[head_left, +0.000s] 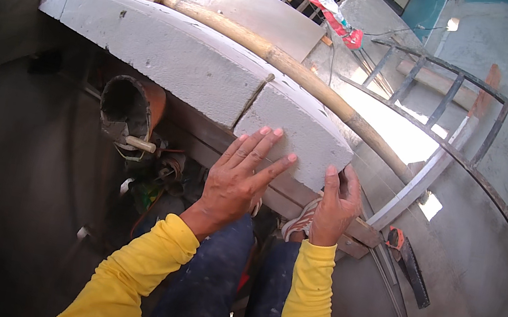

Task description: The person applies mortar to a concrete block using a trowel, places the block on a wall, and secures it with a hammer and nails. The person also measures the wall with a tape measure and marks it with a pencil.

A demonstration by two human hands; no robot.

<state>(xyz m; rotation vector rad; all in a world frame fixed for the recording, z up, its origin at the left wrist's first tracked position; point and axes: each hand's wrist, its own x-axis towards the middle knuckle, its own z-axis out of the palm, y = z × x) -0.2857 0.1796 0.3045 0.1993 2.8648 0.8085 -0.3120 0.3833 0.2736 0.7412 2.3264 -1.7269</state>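
Observation:
A pale grey concrete block [301,136] forms the right end of a block course, its rough face toward me. A dark mortar joint [253,101] separates it from the neighbouring block [169,64] on the left. My left hand [239,173] lies against the end block's near face, fingers spread and stretched. At the block's right end, my right hand [335,205] has its thumb by the near face and its fingers bent around the corner; the fingertips are partly hidden. Wooden planks [280,200] run below the block, above my shoes.
Behind the blocks runs a bamboo pole [283,63]. A metal ladder [459,99] and an upright wooden board [426,170] stand at the right. Lower right is a handsaw [411,269] with an orange handle. An orange-brown bucket [153,108] is under the blocks at left.

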